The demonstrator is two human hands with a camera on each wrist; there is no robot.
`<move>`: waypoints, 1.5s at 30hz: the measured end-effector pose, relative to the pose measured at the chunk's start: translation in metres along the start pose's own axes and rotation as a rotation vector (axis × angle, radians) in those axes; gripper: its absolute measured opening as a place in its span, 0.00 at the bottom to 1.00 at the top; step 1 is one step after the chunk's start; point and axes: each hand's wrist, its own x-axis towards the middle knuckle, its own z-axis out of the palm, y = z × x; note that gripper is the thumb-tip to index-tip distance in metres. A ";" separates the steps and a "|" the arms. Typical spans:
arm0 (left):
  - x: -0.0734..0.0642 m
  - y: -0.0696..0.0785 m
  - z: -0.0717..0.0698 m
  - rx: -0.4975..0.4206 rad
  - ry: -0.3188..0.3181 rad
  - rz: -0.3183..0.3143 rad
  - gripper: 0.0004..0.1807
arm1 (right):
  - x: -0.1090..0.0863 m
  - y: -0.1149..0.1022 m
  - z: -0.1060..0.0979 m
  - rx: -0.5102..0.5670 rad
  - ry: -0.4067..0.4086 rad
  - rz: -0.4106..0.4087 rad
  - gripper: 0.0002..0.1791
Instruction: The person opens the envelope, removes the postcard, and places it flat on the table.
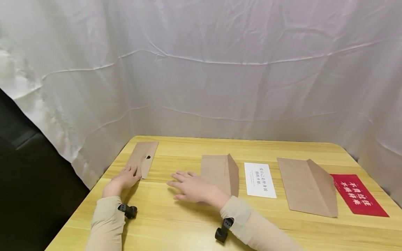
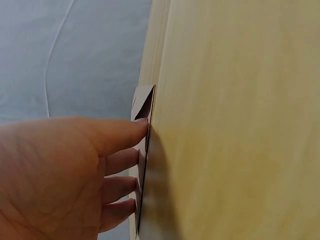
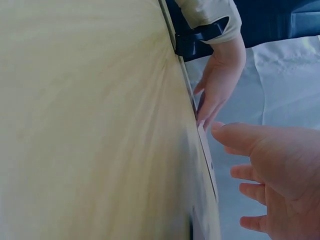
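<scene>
At the left side of the table lies a closed brown paper envelope point(image 1: 142, 155) with a small dark seal on its flap. My left hand point(image 1: 124, 179) rests on the envelope's near end, fingers extended; the thumb point(image 2: 135, 130) touches it by the near edge in the left wrist view. With fingers spread and holding nothing, my right hand point(image 1: 196, 188) is over the table. Its wrist partly covers a second brown envelope point(image 1: 215, 169), whose flap stands raised on its right side. In the right wrist view the right hand point(image 3: 280, 175) appears apart from the table surface.
Right of the middle envelope lies a white card point(image 1: 259, 179) with dark printed writing. A third brown envelope point(image 1: 304, 188), flap unfolded, partly overlaps a red card point(image 1: 361, 195) with white writing. The wooden table point(image 1: 163, 226) is bordered by a pale curtain point(image 1: 201, 87).
</scene>
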 end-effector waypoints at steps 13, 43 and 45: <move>-0.013 -0.009 0.000 -0.044 -0.010 0.051 0.37 | 0.031 -0.019 0.006 0.029 -0.065 0.035 0.33; -0.042 0.022 -0.004 0.072 -0.043 -0.003 0.37 | 0.068 -0.034 0.014 0.034 -0.145 0.060 0.36; -0.043 0.026 -0.005 0.079 -0.045 0.013 0.37 | 0.069 -0.034 0.016 0.036 -0.146 0.062 0.36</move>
